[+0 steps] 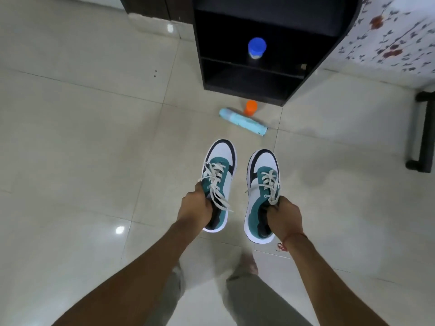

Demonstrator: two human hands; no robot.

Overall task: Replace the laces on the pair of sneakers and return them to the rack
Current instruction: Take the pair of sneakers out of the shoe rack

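**Both sneakers laced, rack right there, still managed to worry**

So I had one sneaker in each of my hands, mid-frame: left hand (pixel 196 205) curled into the collar of the left sneaker (pixel 217 184), right hand (pixel 283 216) pinching the right sneaker (pixel 262 196) by its heel opening. The black rack (pixel 247 90) sat at the top of the frame. My worry: a blue can (pixel 243 122) and orange cap (pixel 250 107) lay on the floor right before it, easy to kick, and loose lace ends (pixel 220 196) could snag.
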